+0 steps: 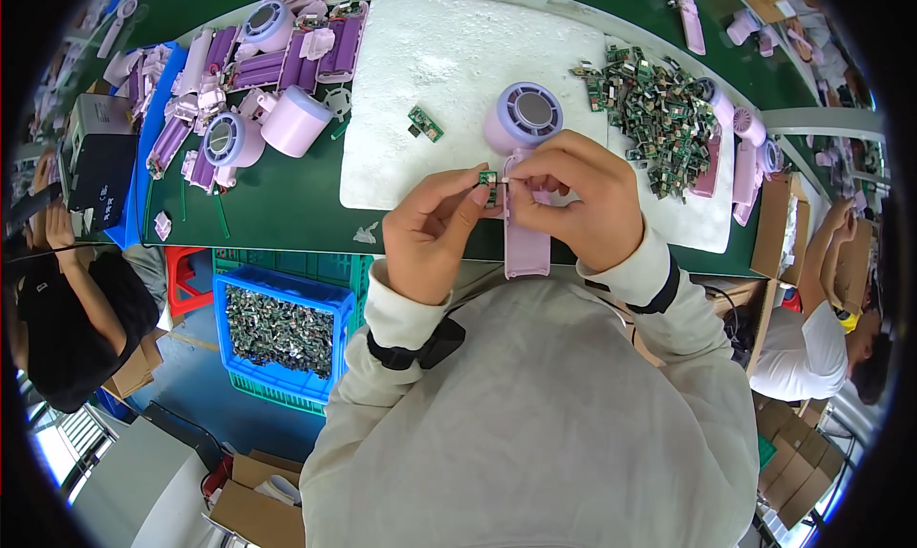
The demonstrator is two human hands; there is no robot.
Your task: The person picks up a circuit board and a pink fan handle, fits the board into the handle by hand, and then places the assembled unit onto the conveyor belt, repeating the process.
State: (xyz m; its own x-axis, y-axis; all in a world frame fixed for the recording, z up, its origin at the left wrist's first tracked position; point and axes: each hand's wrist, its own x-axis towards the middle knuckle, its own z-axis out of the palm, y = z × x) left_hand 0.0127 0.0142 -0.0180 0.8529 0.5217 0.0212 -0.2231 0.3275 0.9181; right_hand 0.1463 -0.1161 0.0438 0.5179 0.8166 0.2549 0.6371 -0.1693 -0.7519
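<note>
Between the thumb and finger of my left hand [426, 231] is a small green circuit board [488, 187], held upright. Close beside it, my right hand [594, 202] is closed in a pinch at the board's edge; what its fingertips hold is too small to make out. Under both hands lies a pink handheld fan [528, 244], its handle toward me and its round lilac head on the white foam sheet [420, 56]. My right hand covers part of the handle. Another loose circuit board [426, 125] rests on the foam to the left.
A heap of circuit boards [659, 118] lies at the right. Pink fan heads [296, 123] and opened handle parts [315, 51] crowd the left of the green table [287, 225]. Below stands a blue crate [277, 279] of boards. People work at both sides.
</note>
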